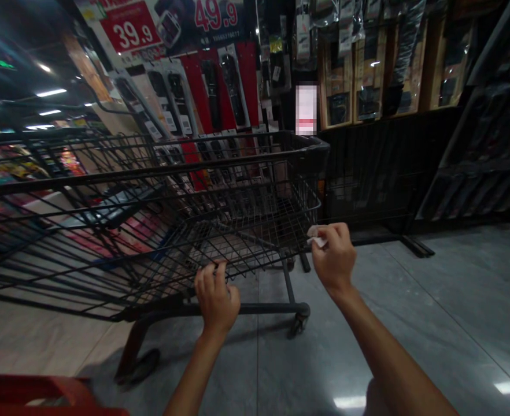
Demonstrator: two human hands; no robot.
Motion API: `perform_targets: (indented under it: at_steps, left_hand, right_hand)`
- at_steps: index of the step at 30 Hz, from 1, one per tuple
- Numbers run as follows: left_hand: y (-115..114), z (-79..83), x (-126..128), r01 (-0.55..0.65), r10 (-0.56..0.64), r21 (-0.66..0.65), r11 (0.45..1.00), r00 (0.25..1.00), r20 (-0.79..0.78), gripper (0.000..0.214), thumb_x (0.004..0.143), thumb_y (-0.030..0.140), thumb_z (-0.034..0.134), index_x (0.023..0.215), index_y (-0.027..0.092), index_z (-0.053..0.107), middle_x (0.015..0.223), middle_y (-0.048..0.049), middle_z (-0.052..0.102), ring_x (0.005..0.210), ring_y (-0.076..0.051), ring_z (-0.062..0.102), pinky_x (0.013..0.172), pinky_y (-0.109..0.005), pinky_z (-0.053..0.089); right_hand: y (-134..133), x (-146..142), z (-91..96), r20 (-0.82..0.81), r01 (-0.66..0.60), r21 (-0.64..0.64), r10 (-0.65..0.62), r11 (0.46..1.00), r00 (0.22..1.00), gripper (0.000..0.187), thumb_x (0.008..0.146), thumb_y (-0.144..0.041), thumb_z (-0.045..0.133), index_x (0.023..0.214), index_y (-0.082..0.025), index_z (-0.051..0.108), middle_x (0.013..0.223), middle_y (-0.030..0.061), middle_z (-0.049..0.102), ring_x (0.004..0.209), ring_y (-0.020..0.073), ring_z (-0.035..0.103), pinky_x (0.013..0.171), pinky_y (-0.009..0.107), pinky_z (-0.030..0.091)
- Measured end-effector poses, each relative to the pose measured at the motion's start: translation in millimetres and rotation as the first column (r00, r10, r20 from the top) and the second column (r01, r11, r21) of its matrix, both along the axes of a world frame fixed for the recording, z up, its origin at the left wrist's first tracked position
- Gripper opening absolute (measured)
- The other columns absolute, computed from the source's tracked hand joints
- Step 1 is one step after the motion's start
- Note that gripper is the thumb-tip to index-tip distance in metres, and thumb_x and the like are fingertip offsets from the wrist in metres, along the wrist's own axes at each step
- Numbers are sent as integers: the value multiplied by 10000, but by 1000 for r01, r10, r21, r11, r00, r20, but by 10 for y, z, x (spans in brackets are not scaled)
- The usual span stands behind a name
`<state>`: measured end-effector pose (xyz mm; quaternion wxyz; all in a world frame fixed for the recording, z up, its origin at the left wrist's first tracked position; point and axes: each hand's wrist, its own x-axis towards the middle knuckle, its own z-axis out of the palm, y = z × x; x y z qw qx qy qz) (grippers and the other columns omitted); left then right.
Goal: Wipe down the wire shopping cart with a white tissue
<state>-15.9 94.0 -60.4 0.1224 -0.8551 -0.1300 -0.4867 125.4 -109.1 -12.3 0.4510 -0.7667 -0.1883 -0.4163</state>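
Note:
A black wire shopping cart (220, 167) stands side-on in front of me. My left hand (217, 294) has its fingers curled over the lower side wires of the basket, near the bottom edge. At the basket's lower right corner, my right hand (335, 260) is closed on a small crumpled white piece of tissue or cloth (317, 238). The white piece lies against or very close to the wires; I cannot tell which. Below the basket are the cart's grey frame bar (259, 309) and a caster wheel (299, 325).
Behind the cart hang packaged belts (233, 86) under red price signs (131, 34). Boxed goods (370, 86) line the wall to the right, with a slanted rack (467, 156) beyond. A red plastic object (42, 396) is at the lower left. The floor (411, 323) is shiny grey tile.

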Motion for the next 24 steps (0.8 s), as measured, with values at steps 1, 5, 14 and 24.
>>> perform_targets:
  at_steps: [1,5,14,24]
  left_hand:
    - [-8,-2,3,-3,3,-2,1000,1000,3,443,751,94,490,1193,113,473,1113,-150,495,1092,-295,455,981,-482,403]
    - [-39,-12,18,-33,33,-27,999,999,11,407,753,107,496,1160,93,500,1118,-168,488,1122,-323,431,979,-501,403]
    - [-93,-11,41,-40,41,-108,993,999,7,400,761,128,497,1159,87,509,1150,-181,464,1152,-337,400,993,-533,387]
    - [-122,-8,68,-48,52,-142,989,998,22,405,743,144,511,1145,96,511,1145,-173,460,1137,-341,408,977,-542,397]
  right_hand:
    - [-25,26,-8,-32,6,57,-5,998,999,100,719,-109,527,744,-203,550,846,27,527,719,158,528,625,271,400]
    - [9,56,-84,-135,-56,223,87,973,987,91,731,-160,513,813,-198,515,815,18,529,724,160,536,664,289,427]
    - [132,-36,-137,-266,-72,348,172,935,948,200,739,-209,496,936,-180,488,857,57,576,752,179,561,709,328,444]
    - [163,-166,-144,-236,-67,203,115,977,965,140,740,-150,424,864,-198,469,866,67,506,820,204,513,749,350,433]
